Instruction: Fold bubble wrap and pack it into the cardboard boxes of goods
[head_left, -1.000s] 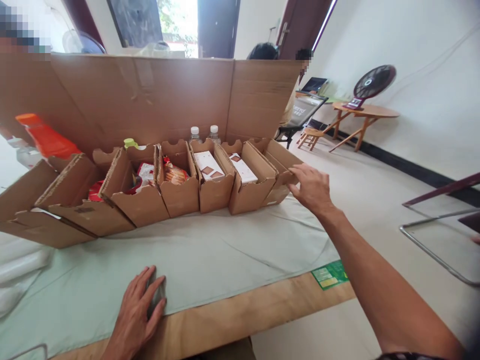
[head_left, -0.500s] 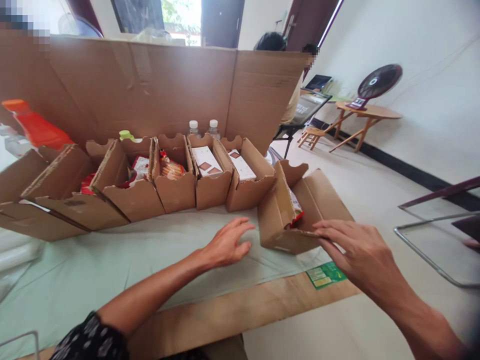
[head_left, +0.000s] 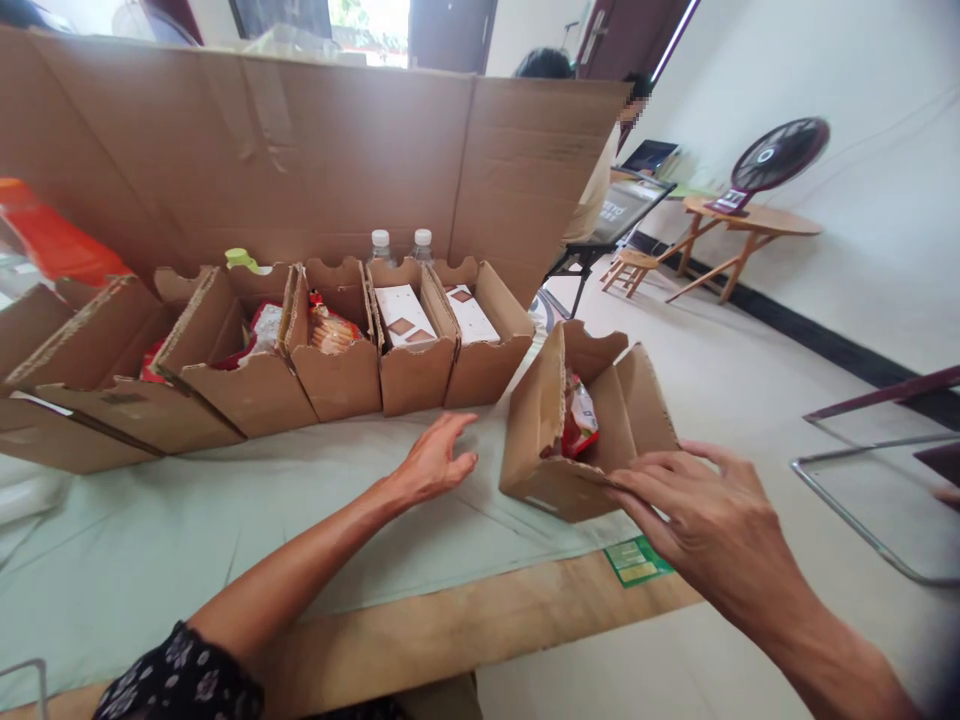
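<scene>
At the right end of the table, a cardboard box (head_left: 540, 450) stands turned at an angle, apart from the row. Inside it lies a red and white packet (head_left: 582, 415). My right hand (head_left: 697, 500) pinches this box's near right edge, fingers over the rim and thumb outside. To the left of the box, my left hand (head_left: 431, 465) hovers above the cloth with fingers apart, holding nothing. Closest to it in the row are two cardboard bins (head_left: 420, 385) with white boxes (head_left: 403, 315) inside. Another bin holds an orange snack packet (head_left: 331, 330).
Behind the row rises a tall cardboard panel (head_left: 360, 160); two white-capped bottles (head_left: 423, 243) stand before it. An orange bottle (head_left: 60, 240) is at far left. A green label (head_left: 637, 560) lies on the wooden table edge (head_left: 450, 625). Beyond are a person and a fan (head_left: 780, 155).
My right hand has turned the right-end box and shifted it slightly toward me, away from the row. More of the packet inside shows. My left hand has drawn back a little leftward.
</scene>
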